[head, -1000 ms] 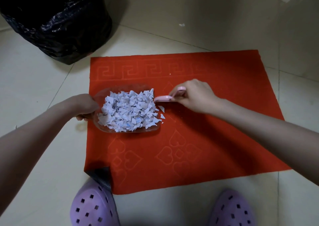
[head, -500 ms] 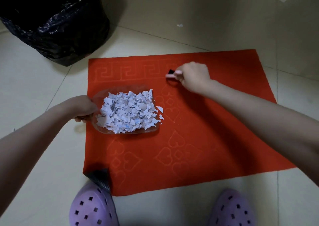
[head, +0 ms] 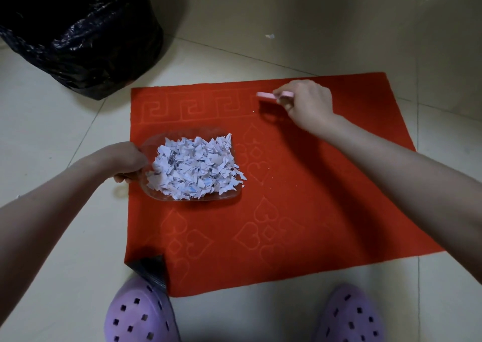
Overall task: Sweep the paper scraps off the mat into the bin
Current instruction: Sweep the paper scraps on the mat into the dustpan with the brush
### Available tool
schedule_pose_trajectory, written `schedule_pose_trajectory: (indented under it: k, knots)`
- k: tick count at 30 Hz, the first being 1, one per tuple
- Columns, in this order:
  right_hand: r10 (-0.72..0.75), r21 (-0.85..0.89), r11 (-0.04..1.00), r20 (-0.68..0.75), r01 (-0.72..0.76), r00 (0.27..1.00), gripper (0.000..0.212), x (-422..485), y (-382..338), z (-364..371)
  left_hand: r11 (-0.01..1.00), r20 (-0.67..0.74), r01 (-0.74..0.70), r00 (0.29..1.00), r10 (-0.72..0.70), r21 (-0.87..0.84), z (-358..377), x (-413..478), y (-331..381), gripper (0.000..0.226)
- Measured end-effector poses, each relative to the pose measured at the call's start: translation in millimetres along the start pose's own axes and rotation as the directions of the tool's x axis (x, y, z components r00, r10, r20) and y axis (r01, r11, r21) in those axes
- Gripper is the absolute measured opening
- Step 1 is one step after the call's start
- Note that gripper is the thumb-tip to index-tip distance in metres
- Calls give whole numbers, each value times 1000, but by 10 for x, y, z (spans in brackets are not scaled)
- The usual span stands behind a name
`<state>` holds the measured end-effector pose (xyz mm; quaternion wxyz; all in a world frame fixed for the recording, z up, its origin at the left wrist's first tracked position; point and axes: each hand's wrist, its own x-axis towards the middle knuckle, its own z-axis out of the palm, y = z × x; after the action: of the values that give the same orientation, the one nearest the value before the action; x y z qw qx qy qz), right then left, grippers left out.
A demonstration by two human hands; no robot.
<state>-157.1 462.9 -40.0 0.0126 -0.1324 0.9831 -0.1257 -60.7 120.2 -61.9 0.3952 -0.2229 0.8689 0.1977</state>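
Cream floor tiles (head: 260, 15) lie under a red mat (head: 300, 211) embossed with hearts and a key border, its 7 o'clock corner folded over. Your left hand (head: 125, 160) grips the handle of a clear dustpan (head: 154, 143) at the mat's 9 o'clock, heaped with paper scraps (head: 195, 168). Your right hand (head: 305, 104) holds a pink brush (head: 266, 95) at 1 o'clock. The black-bagged bin (head: 78, 36) stands off the mat at 10 o'clock.

1. White paper scraps (head: 194, 168) lay heaped in a clear dustpan (head: 149, 149) on the left half of the red mat (head: 300, 198).
2. The heart-embossed mat lay on the floor (head: 52, 138), its near-left corner folded over.
3. The black-lined bin (head: 78, 33) stood beyond the mat's far-left corner.
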Motion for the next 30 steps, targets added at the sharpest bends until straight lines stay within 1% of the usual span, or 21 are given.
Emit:
schedule_pose_trajectory:
  k: [2,4,6,9,10,11,12,13,15,16,17,18,19,21,22,24,27,29,30]
  knots:
    - [21,-37,999,69,-18,997,19,32,-31,101,1000,-1,6,1000,-6,-3,-17,-10,5,23]
    - [-38,-19,999,156,42,987,19,-46,-104,152,1000,0,6,1000,-6,-5,-16,-27,8,24]
    - [-117,36,993,238,112,964,22,-196,-158,115,1000,-2,3,1000,-3,-16,-3,-43,9,26]
    - [-259,110,966,398,235,880,28,-466,-188,-59,1000,-7,3,1000,-3,-24,15,-61,3,30]
    - [-282,141,959,437,245,854,26,-553,-183,-124,1000,-7,0,1000,-1,-24,13,-64,3,30]
    - [-292,170,956,450,240,844,23,-625,-165,-179,1000,-7,-3,1000,3,-23,9,-70,4,30]
    - [-287,193,955,435,223,853,21,-690,-127,-223,1000,-6,-5,1000,5,-22,6,-76,10,30]
    - [-266,218,957,395,191,880,19,-734,-85,-251,1000,-6,-7,1000,6,-19,0,-79,12,29]
    - [-159,276,958,264,84,951,17,-772,-15,-269,1000,-4,-7,1000,7,-12,-15,-87,10,25]
    - [-82,286,958,201,22,976,24,-783,14,-257,1000,-1,-6,1000,6,-10,-22,-100,9,23]
    - [-12,264,964,140,-25,990,33,-799,33,-231,1000,-2,-3,1000,3,-7,-31,-118,10,22]
    - [37,203,978,99,-56,994,38,-818,47,-190,1000,-8,1,1000,-1,-2,-43,-134,10,22]
    - [56,136,989,80,-66,995,34,-844,54,-139,1000,-20,5,1000,-5,5,-56,-155,11,23]
    - [62,59,996,134,-71,989,19,-924,11,-34,999,-46,21,999,-20,34,-73,-208,10,28]
    - [55,58,996,177,-66,983,17,-970,-41,7,998,-55,30,998,-28,51,-80,-233,7,30]
    - [18,87,995,242,-40,970,20,-1049,-181,82,996,-58,45,998,-40,83,-86,-273,5,32]
    - [-58,167,986,267,13,962,16,-1091,-455,196,993,-50,47,998,-42,107,-83,-330,16,35]
    - [-92,241,970,269,26,959,5,-1051,-647,268,994,-43,40,998,-35,105,-77,-345,22,35]
    - [-102,282,959,277,20,955,5,-1018,-748,282,994,-41,39,999,-35,105,-74,-347,22,35]
